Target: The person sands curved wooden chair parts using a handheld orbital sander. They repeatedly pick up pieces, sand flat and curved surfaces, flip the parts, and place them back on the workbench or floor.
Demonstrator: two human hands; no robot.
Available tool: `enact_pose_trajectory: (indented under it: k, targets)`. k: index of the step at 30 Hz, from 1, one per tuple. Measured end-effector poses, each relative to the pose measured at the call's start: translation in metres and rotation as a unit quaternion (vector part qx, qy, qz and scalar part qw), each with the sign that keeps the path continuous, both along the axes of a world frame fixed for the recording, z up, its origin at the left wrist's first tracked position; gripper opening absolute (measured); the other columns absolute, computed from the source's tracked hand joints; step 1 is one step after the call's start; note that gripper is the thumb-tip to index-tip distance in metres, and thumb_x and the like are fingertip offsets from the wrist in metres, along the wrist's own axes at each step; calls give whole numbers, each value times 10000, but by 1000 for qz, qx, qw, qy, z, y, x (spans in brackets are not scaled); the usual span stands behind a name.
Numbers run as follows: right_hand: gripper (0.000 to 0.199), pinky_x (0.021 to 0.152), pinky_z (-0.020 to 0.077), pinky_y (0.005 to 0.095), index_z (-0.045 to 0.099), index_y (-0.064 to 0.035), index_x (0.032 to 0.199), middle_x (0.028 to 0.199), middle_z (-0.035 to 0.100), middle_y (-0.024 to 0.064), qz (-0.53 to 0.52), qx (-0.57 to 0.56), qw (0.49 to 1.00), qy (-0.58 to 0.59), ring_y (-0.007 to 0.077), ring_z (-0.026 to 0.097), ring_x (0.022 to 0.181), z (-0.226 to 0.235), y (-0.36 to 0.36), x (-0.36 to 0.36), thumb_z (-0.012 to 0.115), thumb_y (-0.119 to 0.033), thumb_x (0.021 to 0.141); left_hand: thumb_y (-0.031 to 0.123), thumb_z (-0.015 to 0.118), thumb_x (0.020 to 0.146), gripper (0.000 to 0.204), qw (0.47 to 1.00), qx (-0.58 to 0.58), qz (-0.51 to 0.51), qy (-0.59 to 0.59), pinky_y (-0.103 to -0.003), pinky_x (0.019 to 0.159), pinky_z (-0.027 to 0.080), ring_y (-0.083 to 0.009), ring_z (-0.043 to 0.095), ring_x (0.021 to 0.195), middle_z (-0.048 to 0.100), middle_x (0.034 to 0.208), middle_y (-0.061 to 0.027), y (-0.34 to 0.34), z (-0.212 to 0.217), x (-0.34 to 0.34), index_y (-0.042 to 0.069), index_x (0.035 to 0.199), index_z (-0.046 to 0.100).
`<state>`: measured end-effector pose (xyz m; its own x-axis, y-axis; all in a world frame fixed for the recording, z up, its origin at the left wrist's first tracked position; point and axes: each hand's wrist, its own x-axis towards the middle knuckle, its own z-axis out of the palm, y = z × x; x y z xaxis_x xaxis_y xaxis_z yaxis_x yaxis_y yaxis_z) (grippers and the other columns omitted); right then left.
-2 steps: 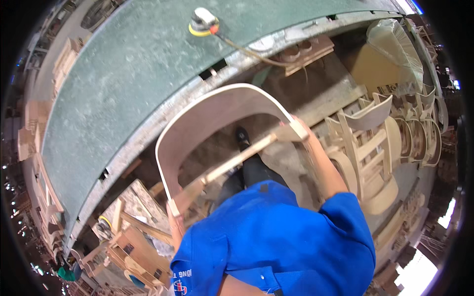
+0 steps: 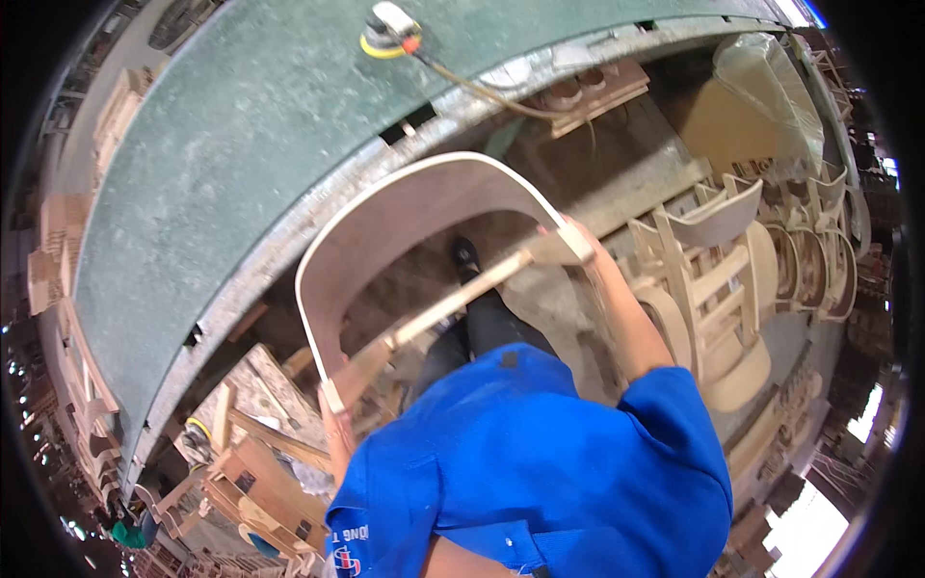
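At the far left, stacked wood pieces point(image 2: 67, 226) are standing beyond the left edge of a green-topped workbench point(image 2: 193, 193). Below that bench's near edge, toward its left corner, loose boards point(image 2: 260, 482) are lying in a heap, and a yellow-rimmed round tool point(image 2: 198, 435) is resting beside them.

The person's left hand point(image 2: 334, 435) is gripping the left end of a U-shaped bentwood chair frame point(image 2: 376, 236), its fingers partly hidden by the wood. The frame is hanging in the air between both hands, just beside the workbench's near edge — its curve is facing the bench, and a straight cross rail point(image 2: 461, 302) is spanning its open side, nearer the body. An orbital sander point(image 2: 388, 31) is sitting on the green top, back from the near edge; its hose point(image 2: 482, 93) is running over that edge.

A dark shoe point(image 2: 466, 253) is showing on the floor through the frame. The right hand point(image 2: 597, 252) is closing around the frame's right end — also a firm-looking hold.

Farther right, boards with round cutouts point(image 2: 602, 91) are lying under the workbench's near edge, a plastic-draped carton point(image 2: 732, 125) is standing toward its right corner, and pale wooden chair frames point(image 2: 713, 289) are crowding the floor.
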<state>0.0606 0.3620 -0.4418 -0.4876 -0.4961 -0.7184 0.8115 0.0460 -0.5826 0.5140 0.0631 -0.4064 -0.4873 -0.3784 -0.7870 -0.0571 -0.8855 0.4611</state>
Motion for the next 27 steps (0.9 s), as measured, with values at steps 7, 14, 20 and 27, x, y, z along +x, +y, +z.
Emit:
enact_pose_trajectory:
  k: [7,14,20,27]
  targets:
    - [445,833,478,277,557,-120,1268,1114,637,19,59,143,988,-23,145,597,984,15,-9,1,543,-404,925,452,485,910,534,988,40,107,-100,-565,798,513,-321,570,1086,576,1192,-133,-11,-28,19,92,1304,458]
    - [514,781,489,319,572,-114,1223,1077,631,25,206,181,960,53,152,592,947,57,-11,-8,639,-464,851,529,639,831,693,980,21,47,-192,-487,870,492,-343,552,1080,525,1227,-149,0,16,18,60,1300,440]
    - [456,752,497,290,583,-104,1239,1128,627,18,187,58,981,4,105,591,945,62,-6,-23,684,-284,832,455,655,848,632,984,-40,72,-157,-406,844,515,-309,569,1041,522,1221,-142,6,21,14,46,1283,448]
    - [262,751,489,253,664,-64,1079,958,677,6,407,98,829,371,89,603,823,86,-147,-118,656,-198,855,393,604,893,463,964,-37,135,-227,-470,892,491,-257,541,1102,515,1227,-71,11,15,12,116,1247,494]
